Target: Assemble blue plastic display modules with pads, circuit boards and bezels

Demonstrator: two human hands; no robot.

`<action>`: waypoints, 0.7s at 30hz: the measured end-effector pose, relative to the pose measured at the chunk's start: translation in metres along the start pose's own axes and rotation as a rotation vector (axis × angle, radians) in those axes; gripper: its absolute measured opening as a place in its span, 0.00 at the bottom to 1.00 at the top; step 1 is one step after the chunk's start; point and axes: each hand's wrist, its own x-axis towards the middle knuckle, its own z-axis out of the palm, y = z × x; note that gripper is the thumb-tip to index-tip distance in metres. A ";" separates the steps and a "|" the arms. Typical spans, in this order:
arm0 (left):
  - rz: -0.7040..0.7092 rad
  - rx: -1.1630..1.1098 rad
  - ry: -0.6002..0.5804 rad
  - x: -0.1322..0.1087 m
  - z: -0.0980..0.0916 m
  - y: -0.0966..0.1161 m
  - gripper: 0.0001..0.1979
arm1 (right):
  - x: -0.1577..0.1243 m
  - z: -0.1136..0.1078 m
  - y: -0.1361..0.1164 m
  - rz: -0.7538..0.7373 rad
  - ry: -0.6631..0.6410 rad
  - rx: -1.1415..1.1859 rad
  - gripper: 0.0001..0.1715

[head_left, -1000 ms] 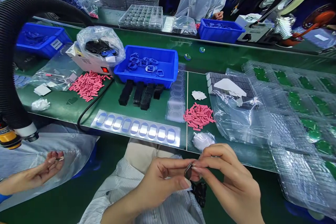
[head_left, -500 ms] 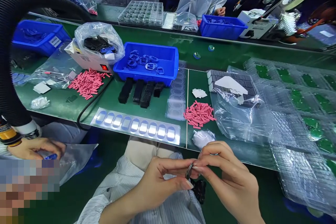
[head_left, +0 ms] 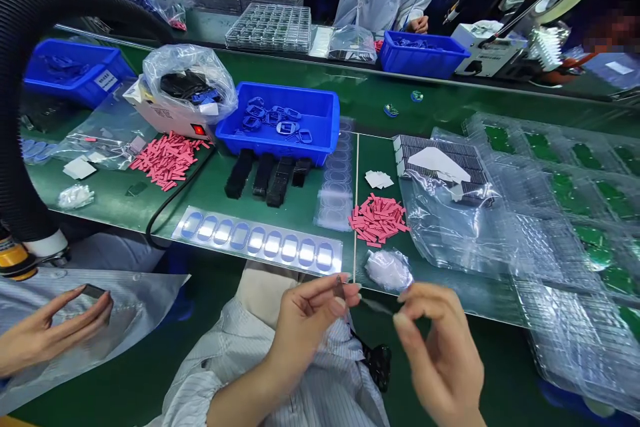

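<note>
Above my lap, my left hand (head_left: 307,323) pinches a small dark flat piece (head_left: 339,288) between thumb and fingers, seen nearly edge-on. My right hand (head_left: 443,347) is a little way to the right, thumb and forefinger closed on a thin see-through strip of film (head_left: 377,306). The film is blurred and stretches toward the left fingertips; whether it still touches the dark piece I cannot tell. Just beyond my hands, at the bench edge, lies a crumpled clump of clear film (head_left: 389,269). Pink strips (head_left: 379,220) are heaped behind it.
A sheet of oval stickers (head_left: 257,240) lies along the bench's front edge. Behind it are black stacks (head_left: 280,181) and a blue bin (head_left: 280,140) of blue frames. Clear trays (head_left: 560,267) fill the right. At left, a co-worker's hand (head_left: 60,330) holds a dark rectangular piece.
My hands have moved apart, the right drawing film away from the dark piece in the left. Two small round parts on the far green strip have shifted right. The co-worker's hand has changed position.
</note>
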 end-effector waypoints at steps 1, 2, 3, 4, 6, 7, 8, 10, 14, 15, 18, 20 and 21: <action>0.015 0.003 0.004 0.002 -0.001 0.001 0.18 | 0.000 0.001 0.009 0.081 -0.008 -0.041 0.05; 0.032 0.008 -0.001 0.003 -0.003 0.004 0.18 | 0.001 0.003 0.018 0.134 -0.016 -0.108 0.06; 0.047 0.015 -0.014 0.003 -0.004 0.006 0.18 | 0.002 0.006 0.027 0.158 -0.020 -0.194 0.07; 0.063 0.022 -0.028 0.003 -0.005 0.009 0.17 | 0.002 0.010 0.035 0.162 -0.015 -0.274 0.08; 0.087 0.033 -0.039 0.002 -0.006 0.015 0.18 | 0.002 0.017 0.046 0.156 0.035 -0.404 0.08; 0.095 0.042 -0.040 0.001 -0.006 0.018 0.18 | 0.001 0.020 0.048 0.131 0.073 -0.458 0.07; 0.104 0.054 -0.039 0.001 -0.006 0.020 0.18 | -0.001 0.022 0.049 0.069 0.106 -0.513 0.05; 0.129 0.076 -0.036 0.000 -0.007 0.022 0.19 | -0.005 0.023 0.048 -0.128 0.109 -0.610 0.09; 0.180 0.071 -0.042 0.002 -0.012 0.024 0.19 | -0.009 0.020 0.047 -0.361 -0.055 -0.627 0.14; 0.182 0.066 -0.052 0.002 -0.014 0.026 0.19 | -0.008 0.019 0.047 -0.344 -0.067 -0.566 0.13; 0.142 0.032 -0.107 0.003 -0.019 0.034 0.24 | 0.001 0.017 0.037 -0.198 -0.092 -0.217 0.12; 0.016 0.013 -0.190 0.002 -0.022 0.040 0.30 | 0.013 0.017 0.025 -0.121 -0.148 0.009 0.14; -0.071 0.002 -0.246 0.001 -0.023 0.043 0.34 | 0.020 0.017 0.017 -0.118 -0.183 0.092 0.16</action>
